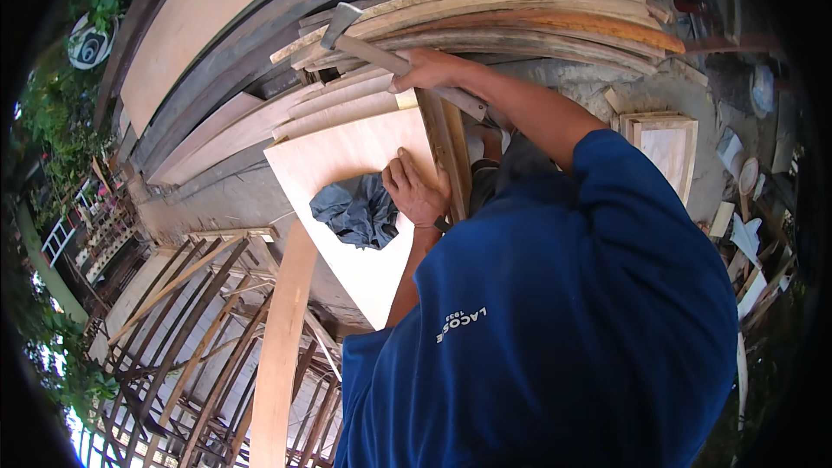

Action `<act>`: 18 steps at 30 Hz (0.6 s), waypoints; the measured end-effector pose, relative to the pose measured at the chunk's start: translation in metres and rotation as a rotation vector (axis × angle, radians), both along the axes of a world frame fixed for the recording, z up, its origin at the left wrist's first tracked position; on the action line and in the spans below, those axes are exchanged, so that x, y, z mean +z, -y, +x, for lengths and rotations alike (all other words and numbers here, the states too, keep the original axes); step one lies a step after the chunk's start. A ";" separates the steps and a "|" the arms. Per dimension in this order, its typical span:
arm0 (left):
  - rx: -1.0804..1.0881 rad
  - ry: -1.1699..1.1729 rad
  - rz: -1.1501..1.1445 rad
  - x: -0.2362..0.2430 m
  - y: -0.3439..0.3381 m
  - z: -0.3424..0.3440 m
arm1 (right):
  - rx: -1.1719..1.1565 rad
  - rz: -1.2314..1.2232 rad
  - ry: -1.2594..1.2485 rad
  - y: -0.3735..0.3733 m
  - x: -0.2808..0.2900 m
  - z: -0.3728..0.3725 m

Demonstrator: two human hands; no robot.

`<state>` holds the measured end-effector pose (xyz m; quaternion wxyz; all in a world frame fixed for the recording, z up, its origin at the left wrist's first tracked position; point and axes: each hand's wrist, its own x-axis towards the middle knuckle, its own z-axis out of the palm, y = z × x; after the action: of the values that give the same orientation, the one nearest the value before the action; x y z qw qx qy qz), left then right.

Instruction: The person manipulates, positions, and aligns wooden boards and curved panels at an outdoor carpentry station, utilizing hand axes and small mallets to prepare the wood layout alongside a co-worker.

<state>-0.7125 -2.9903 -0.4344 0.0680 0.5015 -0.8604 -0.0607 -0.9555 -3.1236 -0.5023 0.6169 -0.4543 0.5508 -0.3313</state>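
My right hand (422, 69) is closed around the wooden handle of a hatchet (343, 26), whose flared metal head points up and to the left above stacked boards. My left hand (418, 191) lies on a pale plywood panel (303, 154), fingers apart, near the panel's right edge. Beside these fingers a crumpled black plastic bag (354, 211) rests on the same panel. Whether the fingertips touch the bag is hard to tell. Brown timber (446, 134) runs along the panel's right side, close to my body.
Long planks (520, 22) are stacked beyond the panel, with a large plywood sheet (208, 22) behind at the left. A slatted wooden frame (199, 329) and a long board (286, 347) stand at the lower left. At the right is a small wooden box (663, 152) near scattered scraps.
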 end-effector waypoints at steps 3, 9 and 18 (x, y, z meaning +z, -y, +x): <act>-0.006 -0.030 -0.025 -0.002 0.001 0.000 | 0.007 -0.031 -0.020 -0.001 -0.001 -0.001; 0.013 -0.019 0.008 0.011 0.006 -0.003 | -0.006 -0.131 -0.127 -0.023 0.002 -0.048; 0.068 0.182 0.085 0.023 0.095 -0.072 | -0.147 -0.213 -0.340 -0.092 0.023 -0.113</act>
<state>-0.7842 -3.0852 -0.4118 -0.0298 0.5363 -0.8421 -0.0491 -1.0684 -3.0321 -0.4797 0.4377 -0.5249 0.6404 -0.3504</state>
